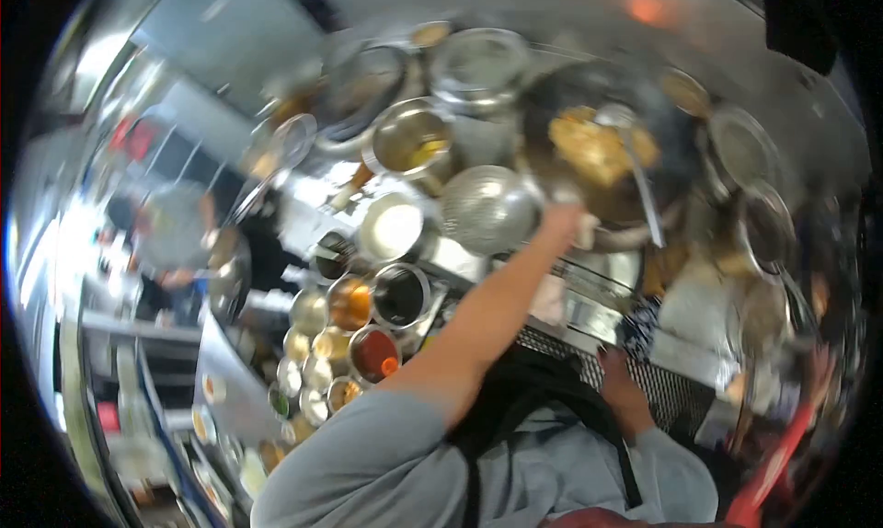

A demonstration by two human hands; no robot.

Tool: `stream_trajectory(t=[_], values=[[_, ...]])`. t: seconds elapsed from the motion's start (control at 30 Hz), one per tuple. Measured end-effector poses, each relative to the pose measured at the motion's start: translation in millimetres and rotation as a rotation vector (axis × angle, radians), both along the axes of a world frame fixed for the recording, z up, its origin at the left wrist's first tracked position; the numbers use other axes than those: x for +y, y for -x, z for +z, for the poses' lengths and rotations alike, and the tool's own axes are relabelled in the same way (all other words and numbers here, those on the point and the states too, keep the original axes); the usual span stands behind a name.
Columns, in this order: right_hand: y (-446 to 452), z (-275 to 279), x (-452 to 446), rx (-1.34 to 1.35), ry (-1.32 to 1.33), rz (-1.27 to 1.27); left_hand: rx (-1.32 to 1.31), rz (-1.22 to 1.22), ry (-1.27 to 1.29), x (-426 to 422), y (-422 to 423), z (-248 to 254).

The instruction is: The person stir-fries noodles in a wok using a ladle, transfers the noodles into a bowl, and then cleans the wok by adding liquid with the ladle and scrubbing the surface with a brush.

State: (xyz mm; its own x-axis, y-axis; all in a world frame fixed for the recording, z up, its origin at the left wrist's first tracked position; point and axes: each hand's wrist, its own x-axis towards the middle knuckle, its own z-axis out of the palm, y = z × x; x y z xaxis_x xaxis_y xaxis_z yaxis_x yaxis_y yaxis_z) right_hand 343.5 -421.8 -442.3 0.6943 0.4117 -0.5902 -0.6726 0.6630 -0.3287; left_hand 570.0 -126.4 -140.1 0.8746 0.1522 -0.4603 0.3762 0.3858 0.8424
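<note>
My left hand (pixel 563 221) reaches across to the near rim of a large dark wok (pixel 543 132) and is closed on it, with a pale cloth (pixel 586 231) at the fingers. Yellowish food (pixel 589 146) lies in the wok. A metal ladle (pixel 641 183) rests in it, its bowl on the food and its handle over the near right rim. Low by my body is my right hand (pixel 614 361), close to a dark patterned cloth (pixel 639 327); its fingers are blurred. Beside my left hand sits a perforated strainer (pixel 490 211).
To the left stand a pot (pixel 409 142), a bowl of white contents (pixel 391 229), and several containers of sauces, including a red one (pixel 374 353). More pots (pixel 763 229) line the right. Another person (pixel 175 229) stands far left; someone's red-looking arm (pixel 782 445) shows at lower right.
</note>
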Motion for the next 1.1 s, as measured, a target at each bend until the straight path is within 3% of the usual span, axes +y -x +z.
stream_trajectory(t=[0.07, 0.23, 0.3, 0.37, 0.43, 0.47, 0.53, 0.6, 0.63, 0.67, 0.7, 0.73, 0.77, 0.87, 0.97, 1.1], values=[[7, 17, 2, -0.002, 0.236, 0.012, 0.059, -0.029, 0.046, 5, -10, -10], [11, 5, 7, 0.026, 0.751, 0.251, 0.173, -0.018, -0.044, 2, 3, 36], [10, 13, 8, 0.091, 0.953, 0.473, 0.178, -0.043, -0.033, 4, -2, 22], [19, 7, 1, 0.095, 1.169, 0.957, 0.136, -0.030, 0.004, 2, 1, 29], [26, 31, -8, -0.856, 1.361, 1.555, 0.094, -0.013, 0.060, -1, 5, 36], [30, 49, -12, -1.428, 1.431, 1.712, 0.112, -0.008, 0.026, -2, 5, 41], [14, 300, 30, -0.944, 1.414, 1.006, 0.157, 0.000, -0.047, -6, 19, 74], [-15, 407, 55, -0.898, 1.547, 0.415, 0.125, 0.020, 0.003, -3, 8, 44], [-38, 429, 63, -1.077, 1.680, 0.020, 0.119, 0.034, 0.000, -4, 5, 40], [-68, 445, 62, -1.220, 1.849, -0.085, 0.112, 0.049, 0.001, -6, 5, 39], [-99, 458, 64, -1.350, 2.086, -0.137, 0.122, 0.057, 0.024, -8, 11, 52], [-129, 449, 64, -1.235, 2.155, -0.004, 0.117, 0.040, 0.028, -8, 10, 47], [-150, 461, 74, -0.910, 2.168, 0.303, 0.109, 0.024, 0.030, -6, 5, 37], [-209, 413, 73, -0.707, 2.055, 0.611, 0.125, 0.055, 0.020, -9, 15, 60], [-197, 444, 77, -0.741, 2.070, 0.566, 0.112, 0.057, -0.012, -8, 16, 64], [-202, 432, 68, -0.978, 2.045, 0.409, 0.078, 0.079, -0.015, -9, 3, 35]])
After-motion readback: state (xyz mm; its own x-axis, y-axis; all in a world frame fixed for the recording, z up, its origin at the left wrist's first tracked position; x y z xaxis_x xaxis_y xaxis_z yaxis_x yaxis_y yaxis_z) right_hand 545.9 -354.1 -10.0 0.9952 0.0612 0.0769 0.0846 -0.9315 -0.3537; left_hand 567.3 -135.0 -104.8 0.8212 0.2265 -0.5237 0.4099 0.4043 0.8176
